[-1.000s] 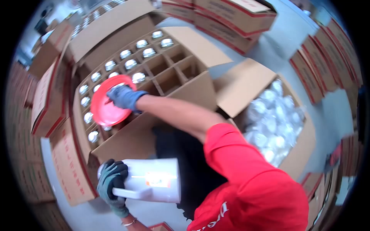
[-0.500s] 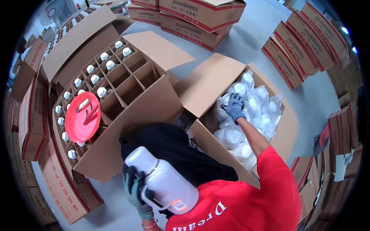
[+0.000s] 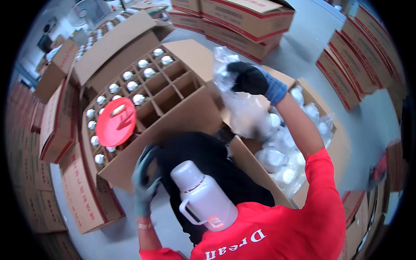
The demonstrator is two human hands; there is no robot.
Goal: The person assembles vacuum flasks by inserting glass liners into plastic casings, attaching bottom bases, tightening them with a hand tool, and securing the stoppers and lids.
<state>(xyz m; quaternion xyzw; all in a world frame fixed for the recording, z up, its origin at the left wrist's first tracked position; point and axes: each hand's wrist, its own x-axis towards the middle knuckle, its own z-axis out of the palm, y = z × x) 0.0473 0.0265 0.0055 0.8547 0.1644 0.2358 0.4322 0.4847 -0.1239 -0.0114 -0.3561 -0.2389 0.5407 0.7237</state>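
My right hand [image 3: 250, 79], in a dark glove with a blue cuff, is closed on a clear plastic bag [image 3: 236, 95] lifted above a box of wrapped pieces. The bag's lower end is blurred. My left hand [image 3: 146, 177], gloved in green and black, has its fingers apart and holds nothing. Beside it a white jug with a handle [image 3: 208, 201] lies on my lap against my red shirt. A red dish [image 3: 115, 130] with small tools in it rests on the bottles in the divided carton [image 3: 164, 130].
An open box [image 3: 247, 167] at the right holds bagged white-capped pieces [image 3: 286, 151]. Closed cartons are stacked at the back [image 3: 247, 19], at the right [image 3: 346, 69] and along the left [image 3: 82, 186]. Another bottle-filled carton [image 3: 117, 41] stands behind.
My right hand has gone from the dish to the bagged pieces and lifted a plastic bag. My left hand has let go of the jug, which now lies on my lap.
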